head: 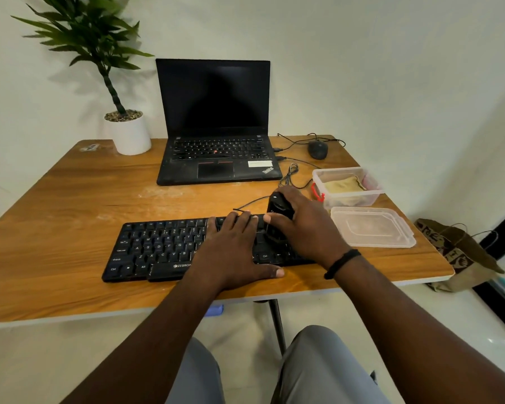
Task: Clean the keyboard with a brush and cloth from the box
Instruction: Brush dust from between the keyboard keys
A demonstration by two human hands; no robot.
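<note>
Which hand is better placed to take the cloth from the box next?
Right, probably. The box with the cloth stands on the right hand's side, but that hand holds the brush. The left hand presses flat on the keyboard.

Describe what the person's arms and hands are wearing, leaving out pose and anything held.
Both forearms are bare, with no sleeves in view. The right hand has a black braided band around its wrist. The left hand wears nothing: no ring, watch or glove shows.
</note>
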